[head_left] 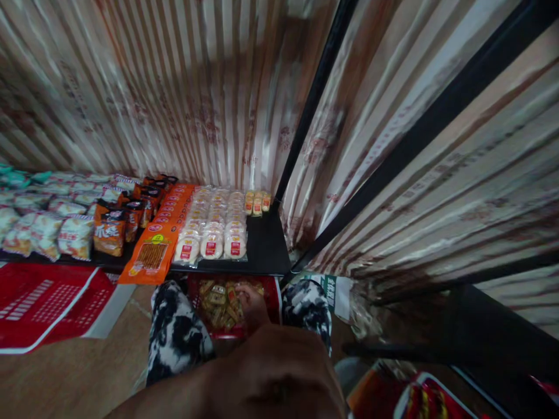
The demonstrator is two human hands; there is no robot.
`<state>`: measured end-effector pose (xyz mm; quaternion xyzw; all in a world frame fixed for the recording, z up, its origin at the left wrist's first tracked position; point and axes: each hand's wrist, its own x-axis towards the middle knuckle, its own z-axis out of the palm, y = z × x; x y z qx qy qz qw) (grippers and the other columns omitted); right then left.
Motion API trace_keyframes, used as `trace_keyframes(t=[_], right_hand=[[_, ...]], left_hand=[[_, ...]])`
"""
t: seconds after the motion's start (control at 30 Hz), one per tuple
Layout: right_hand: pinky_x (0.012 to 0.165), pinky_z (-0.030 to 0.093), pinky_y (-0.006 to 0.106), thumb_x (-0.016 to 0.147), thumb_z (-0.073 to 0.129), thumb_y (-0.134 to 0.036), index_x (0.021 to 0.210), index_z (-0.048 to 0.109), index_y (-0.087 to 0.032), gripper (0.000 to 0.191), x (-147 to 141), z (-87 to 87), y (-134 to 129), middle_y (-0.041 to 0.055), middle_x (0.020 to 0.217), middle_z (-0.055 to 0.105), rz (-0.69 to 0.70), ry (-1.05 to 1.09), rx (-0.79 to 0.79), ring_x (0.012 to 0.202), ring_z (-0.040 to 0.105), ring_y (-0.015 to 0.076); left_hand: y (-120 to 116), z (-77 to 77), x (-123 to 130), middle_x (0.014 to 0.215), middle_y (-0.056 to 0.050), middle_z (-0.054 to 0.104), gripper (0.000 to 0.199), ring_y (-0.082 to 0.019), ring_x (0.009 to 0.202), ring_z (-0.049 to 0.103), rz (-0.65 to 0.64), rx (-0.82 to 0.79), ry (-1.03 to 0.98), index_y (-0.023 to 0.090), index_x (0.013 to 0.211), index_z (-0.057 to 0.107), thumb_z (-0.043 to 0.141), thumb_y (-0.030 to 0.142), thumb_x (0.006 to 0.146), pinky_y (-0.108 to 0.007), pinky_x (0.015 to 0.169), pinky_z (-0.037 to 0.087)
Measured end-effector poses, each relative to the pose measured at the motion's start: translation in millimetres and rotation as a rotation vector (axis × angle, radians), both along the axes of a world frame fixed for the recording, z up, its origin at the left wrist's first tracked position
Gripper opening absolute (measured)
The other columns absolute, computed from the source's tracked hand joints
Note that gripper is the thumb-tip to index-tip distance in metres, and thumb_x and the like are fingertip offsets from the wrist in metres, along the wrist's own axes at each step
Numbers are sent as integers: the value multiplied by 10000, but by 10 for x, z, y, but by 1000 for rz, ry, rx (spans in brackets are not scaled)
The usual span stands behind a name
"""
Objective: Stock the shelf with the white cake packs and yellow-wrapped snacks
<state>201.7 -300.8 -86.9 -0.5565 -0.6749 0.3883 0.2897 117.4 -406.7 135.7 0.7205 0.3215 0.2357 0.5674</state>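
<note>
My right hand (250, 299) reaches down between my knees into a red box (278, 302) on the floor. Small gold-wrapped snack packets (218, 305) fill the box in a loose heap. The fingers are curled together at one of these packets, though their tips are partly hidden. Close to the camera, my left hand (292, 369) crosses in front of my right wrist. It is dark and blurred, so its fingers cannot be made out.
A low black shelf (266, 244) above the box carries orange snack bags (109, 230), round white crackers (212, 247), an orange strip pack (151, 256) and small yellow packets (257, 202). Black poles (312, 99) stand before a pleated curtain (196, 87). Red packaging (39, 308) lies left.
</note>
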Motion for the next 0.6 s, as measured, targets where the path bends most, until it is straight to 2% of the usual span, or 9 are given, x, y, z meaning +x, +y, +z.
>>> trace_keyframes(t=[0.07, 0.13, 0.2, 0.27, 0.3, 0.37, 0.5, 0.6], right_hand=[[730, 475, 271, 748, 447, -159, 840, 704, -135, 274, 91, -182, -26, 79, 828, 707, 43, -66, -101, 790, 633, 200], [710, 471, 279, 719, 488, -144, 763, 708, -128, 225, 172, -343, -47, 88, 786, 708, 73, -127, -184, 778, 631, 222], [700, 461, 275, 696, 515, -126, 705, 701, -133, 187, 232, -474, -65, 85, 758, 707, 112, -188, -255, 758, 628, 223], [722, 447, 262, 714, 513, -127, 729, 702, -143, 190, 265, -575, -77, 80, 798, 711, 140, -235, -299, 784, 626, 208], [735, 439, 255, 734, 504, -135, 759, 703, -148, 201, 272, -615, -80, 78, 831, 712, 149, -255, -313, 805, 623, 199], [738, 426, 248, 776, 481, -158, 801, 703, -149, 223, 267, -680, -70, 83, 861, 710, 166, -293, -340, 817, 619, 187], [723, 411, 253, 804, 457, -163, 823, 698, -128, 244, 213, -772, 7, 109, 886, 704, 199, -348, -373, 819, 613, 191], [735, 405, 254, 794, 454, -138, 840, 694, -135, 245, 159, -822, 71, 112, 927, 697, 214, -361, -373, 853, 610, 195]], left_hand=[[251, -401, 86, 834, -42, 677, 248, -143, 766, 610, -47, 1, 77, 188, 843, 655, 463, 343, 866, -235, 701, 460], [398, -947, 100, 910, -58, 680, 211, -164, 818, 604, 66, 27, 343, 171, 863, 650, 449, 224, 830, -253, 748, 447], [430, -1487, 21, 958, -82, 679, 232, -195, 873, 606, 188, -55, 602, 165, 884, 648, 425, 184, 821, -283, 793, 438], [407, -1902, -123, 989, -92, 679, 244, -211, 927, 608, 275, -159, 700, 172, 920, 645, 439, 139, 795, -292, 821, 428], [398, -2053, -202, 976, -98, 682, 237, -220, 941, 608, 340, -197, 718, 169, 906, 647, 447, 125, 787, -302, 836, 421], [420, -2266, -338, 897, -64, 690, 175, -208, 934, 609, 519, -309, 582, 182, 827, 653, 502, 122, 764, -287, 853, 406], [615, -2569, -446, 818, -33, 690, 178, -150, 834, 623, 674, -437, 506, 171, 766, 636, 469, 125, 808, -224, 754, 442], [766, -2806, -429, 654, -9, 653, 162, -134, 666, 624, 802, -554, 482, 157, 766, 621, 473, 116, 818, -216, 631, 461]])
